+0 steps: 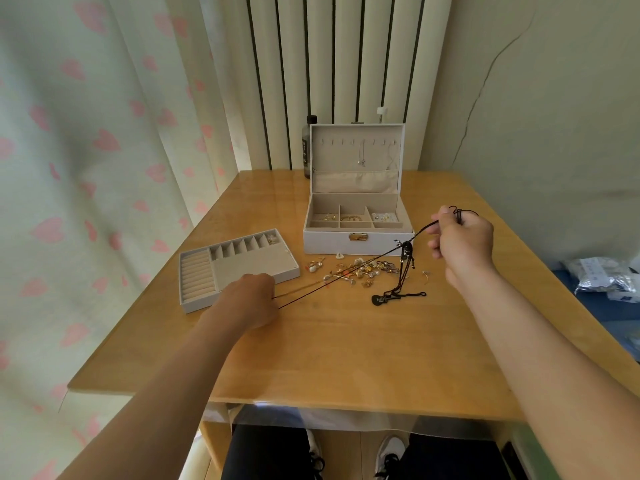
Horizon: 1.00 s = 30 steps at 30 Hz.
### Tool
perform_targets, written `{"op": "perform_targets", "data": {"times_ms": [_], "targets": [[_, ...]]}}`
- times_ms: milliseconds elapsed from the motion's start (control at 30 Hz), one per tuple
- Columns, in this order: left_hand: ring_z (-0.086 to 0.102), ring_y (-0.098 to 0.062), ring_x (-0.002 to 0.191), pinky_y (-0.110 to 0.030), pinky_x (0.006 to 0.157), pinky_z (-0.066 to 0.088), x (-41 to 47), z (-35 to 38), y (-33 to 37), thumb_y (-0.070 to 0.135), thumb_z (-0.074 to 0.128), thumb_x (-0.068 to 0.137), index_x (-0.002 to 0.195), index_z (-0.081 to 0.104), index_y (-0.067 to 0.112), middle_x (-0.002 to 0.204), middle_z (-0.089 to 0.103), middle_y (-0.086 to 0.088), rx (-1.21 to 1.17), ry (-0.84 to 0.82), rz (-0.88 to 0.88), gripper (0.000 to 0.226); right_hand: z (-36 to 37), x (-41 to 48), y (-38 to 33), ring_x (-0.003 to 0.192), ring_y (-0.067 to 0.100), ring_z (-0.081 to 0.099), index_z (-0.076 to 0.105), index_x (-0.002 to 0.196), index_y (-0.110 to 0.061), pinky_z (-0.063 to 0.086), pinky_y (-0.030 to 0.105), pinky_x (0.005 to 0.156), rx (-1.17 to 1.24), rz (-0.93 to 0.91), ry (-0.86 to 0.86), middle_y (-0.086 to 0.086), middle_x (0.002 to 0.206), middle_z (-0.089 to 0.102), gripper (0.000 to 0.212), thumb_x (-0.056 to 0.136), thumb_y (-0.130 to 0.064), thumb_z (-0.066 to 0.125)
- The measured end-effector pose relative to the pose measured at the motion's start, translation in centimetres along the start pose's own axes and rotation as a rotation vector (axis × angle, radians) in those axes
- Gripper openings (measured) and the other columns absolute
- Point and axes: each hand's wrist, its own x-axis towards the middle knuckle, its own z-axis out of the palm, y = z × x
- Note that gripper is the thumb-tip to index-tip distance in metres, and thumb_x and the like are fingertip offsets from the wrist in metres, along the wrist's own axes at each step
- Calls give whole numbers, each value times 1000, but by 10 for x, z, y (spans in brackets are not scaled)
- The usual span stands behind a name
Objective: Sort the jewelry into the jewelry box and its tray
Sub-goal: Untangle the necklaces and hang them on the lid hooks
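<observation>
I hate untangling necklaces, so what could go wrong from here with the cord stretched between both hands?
1. The cord, held taut between the left hand and the right hand, crosses above the loose jewelry pile; lowering or sweeping it may snag pieces and scatter them.
2. Dark strands hang from it down to the guitar pendant on the table; pulling further may tighten them into a knot.

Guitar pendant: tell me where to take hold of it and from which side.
Pinch the thin black cords just above the guitar pendant, coming from above on the near side. The pendant lies flat on the table, giving little edge to pinch, while its cords rise off the surface; the loose jewelry pile lies just behind it.
</observation>
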Motion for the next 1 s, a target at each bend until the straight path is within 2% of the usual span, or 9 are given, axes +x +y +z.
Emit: {"op": "perform_targets", "data": {"times_ms": [200,300,400,533,633,733,833,933,1000], "targets": [[55,-19,81,-32,72,51,-4,-3,11,18,53,88,85,54,22,92,57,-1,60,-38,12,5,6,-11,-3,47,15,51,66,87,-7,37,26,41,-22,-26,-276,11,72,63,24,102,-20,54],[55,-22,97,-35,87,51,-4,-4,24,22,57,94,109,62,21,107,57,-1,75,9,77,16,8,-16,-4,47,15,53,67,89,-4,39,27,41,-52,-22,-358,10,71,65,25,102,-20,54],[55,-16,113,-31,95,48,-3,-4,50,21,60,93,127,62,23,121,57,7,-293,31,222,34,11,-20,-6,47,16,54,67,89,-2,40,28,41,-55,-10,-437,9,70,65,25,102,-20,54],[65,-11,105,-32,92,55,-3,-4,98,20,67,91,126,63,25,114,68,7,-843,-81,382,36,14,-26,-10,48,19,55,66,90,-3,39,28,42,0,32,-556,9,69,66,24,102,-21,55],[71,-19,92,-39,91,58,1,-2,119,17,71,90,98,72,23,94,74,0,-972,-70,421,11,13,-27,-13,49,20,56,65,94,-1,39,27,41,50,64,-612,11,72,68,25,101,-23,57],[69,-18,81,-35,85,59,2,0,122,7,68,92,87,73,16,79,70,0,-1146,-125,410,10,10,-24,-13,49,19,57,66,93,-2,39,27,42,56,67,-611,10,72,69,24,101,-23,57],[64,-13,74,-27,73,55,4,-1,116,8,66,95,96,74,11,82,69,-2,-1235,-188,390,9,8,-18,-9,48,19,55,65,92,-2,38,27,42,59,74,-558,8,69,68,24,102,-22,56],[61,-20,69,-34,73,55,8,-3,107,0,57,98,112,70,0,85,69,-11,-1354,-280,361,19,8,-13,-1,48,18,52,65,91,-3,35,26,41,77,113,-500,8,68,66,24,101,-22,57],[60,-21,68,-33,70,56,11,-4,103,-7,51,98,117,66,-5,89,69,-16,-1423,-308,333,25,10,-11,4,47,17,50,65,91,-3,33,25,41,62,150,-486,8,68,63,23,101,-22,58]]}}
